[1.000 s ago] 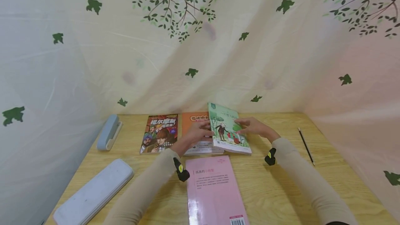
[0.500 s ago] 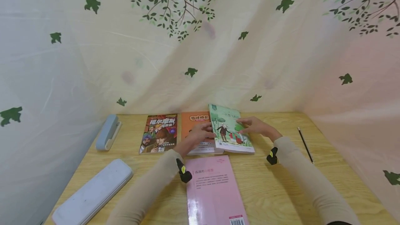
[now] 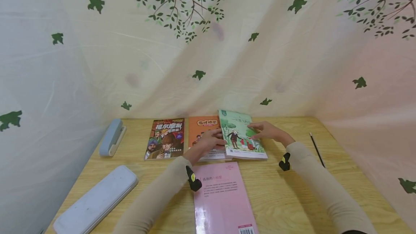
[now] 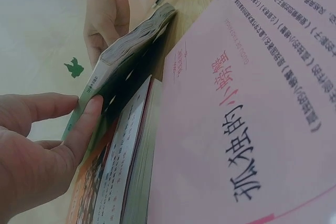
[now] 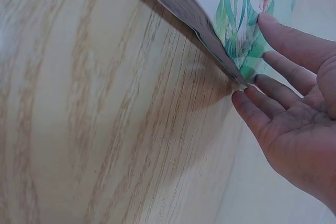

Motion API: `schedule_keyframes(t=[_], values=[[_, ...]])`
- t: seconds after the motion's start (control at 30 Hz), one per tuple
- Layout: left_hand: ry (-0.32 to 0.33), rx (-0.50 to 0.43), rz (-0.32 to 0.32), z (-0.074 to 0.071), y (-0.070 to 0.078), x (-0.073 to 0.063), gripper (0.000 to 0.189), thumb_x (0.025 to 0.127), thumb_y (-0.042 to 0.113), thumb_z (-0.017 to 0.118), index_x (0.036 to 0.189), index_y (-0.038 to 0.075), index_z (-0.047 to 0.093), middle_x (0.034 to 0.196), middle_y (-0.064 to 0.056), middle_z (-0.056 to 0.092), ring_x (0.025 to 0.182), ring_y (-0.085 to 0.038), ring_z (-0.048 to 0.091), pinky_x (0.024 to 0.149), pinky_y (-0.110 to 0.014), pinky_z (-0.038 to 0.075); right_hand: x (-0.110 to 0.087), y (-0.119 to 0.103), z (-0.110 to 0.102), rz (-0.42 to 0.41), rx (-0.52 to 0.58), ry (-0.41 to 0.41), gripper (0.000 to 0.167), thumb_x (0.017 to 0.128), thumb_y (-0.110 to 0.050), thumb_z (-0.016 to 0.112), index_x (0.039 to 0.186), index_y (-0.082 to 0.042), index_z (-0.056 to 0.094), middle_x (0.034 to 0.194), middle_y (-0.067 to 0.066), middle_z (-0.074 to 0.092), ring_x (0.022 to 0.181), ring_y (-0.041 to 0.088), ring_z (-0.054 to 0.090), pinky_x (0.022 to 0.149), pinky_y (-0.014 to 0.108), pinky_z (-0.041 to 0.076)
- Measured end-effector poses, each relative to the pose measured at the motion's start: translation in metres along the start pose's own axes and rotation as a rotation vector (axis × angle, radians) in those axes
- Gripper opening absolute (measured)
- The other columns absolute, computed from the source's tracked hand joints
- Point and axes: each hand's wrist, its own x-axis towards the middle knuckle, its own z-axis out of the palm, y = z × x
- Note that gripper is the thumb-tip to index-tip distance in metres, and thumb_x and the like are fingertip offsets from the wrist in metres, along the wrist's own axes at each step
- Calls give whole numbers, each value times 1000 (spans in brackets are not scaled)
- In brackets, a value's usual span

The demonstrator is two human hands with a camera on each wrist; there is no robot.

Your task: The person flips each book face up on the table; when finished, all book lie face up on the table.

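A green picture-cover book (image 3: 240,136) lies slanted, its left side raised and overlapping an orange-and-white book (image 3: 203,122). My left hand (image 3: 208,142) pinches it at the spine; in the left wrist view the digits lie on both sides of the spine (image 4: 90,85). At the opposite edge, my right hand (image 3: 268,133) holds the book with the thumb (image 5: 294,40) on the cover and the fingers at the page edge. A dark gap shows under the green book in the left wrist view. Nearer the body lies a pink book (image 3: 222,198).
Left of the orange book is a comic-style book (image 3: 165,138). A blue stapler (image 3: 111,138) and a pale pencil case (image 3: 97,199) lie on the left of the wooden table (image 3: 276,198). A dark pencil (image 3: 316,149) lies at right. Printed curtain hangs behind.
Both hands have shifted the green book slightly to the right and a little nearer, uncovering more of the orange book. The other books stay in place.
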Motion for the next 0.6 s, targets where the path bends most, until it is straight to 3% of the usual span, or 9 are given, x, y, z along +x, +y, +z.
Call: schedule_keyframes(t=[0.33, 0.6], values=[[-5, -13, 29, 4, -3, 1, 65, 96, -5, 63, 156, 5, 40, 141, -21, 59, 116, -34, 68, 91, -38, 62, -1, 0, -3, 14, -35, -4, 64, 95, -17, 73, 149, 3, 47, 161, 30, 32, 149, 52, 26, 119, 67, 30], [35, -6, 28, 12, -3, 3, 67, 92, -4, 69, 154, 8, 45, 135, -19, 62, 106, -30, 73, 87, -35, 63, -1, 6, -8, 31, -47, -2, 64, 93, -17, 75, 148, 1, 49, 159, 29, 35, 147, 51, 31, 119, 65, 32]])
